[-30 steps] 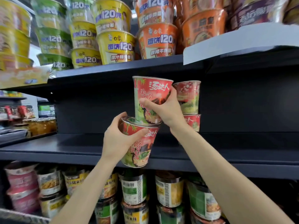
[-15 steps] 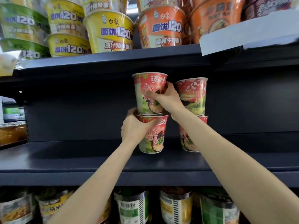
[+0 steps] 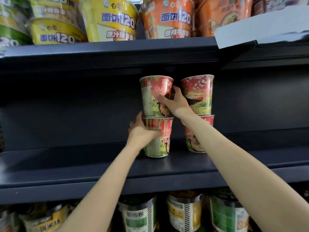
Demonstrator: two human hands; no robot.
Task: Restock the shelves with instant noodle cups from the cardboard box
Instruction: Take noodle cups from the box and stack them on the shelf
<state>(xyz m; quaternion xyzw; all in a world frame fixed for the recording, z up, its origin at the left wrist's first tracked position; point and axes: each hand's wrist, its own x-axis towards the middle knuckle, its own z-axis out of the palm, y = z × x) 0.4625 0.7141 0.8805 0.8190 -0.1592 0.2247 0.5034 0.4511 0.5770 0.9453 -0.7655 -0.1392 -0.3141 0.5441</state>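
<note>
red-and-green paper noodle cups (image 3: 156, 96) now sit stacked on the dark metal shelf (image 3: 66, 164); my left hand (image 3: 142, 133) grips the lower cup (image 3: 158, 138), my right hand (image 3: 173, 102) pinches the upper, ready to let go.

Both forearms were bare from the frame's lower edge up to the wrists (no sleeve showed). The left hand (image 3: 142, 131) and right hand (image 3: 175, 102) wore no gloves, rings or watch.

Two red-and-green noodle cups (image 3: 156, 96) stand stacked upright on the dark middle shelf (image 3: 83, 163), beside another stacked pair (image 3: 198, 94).
</note>
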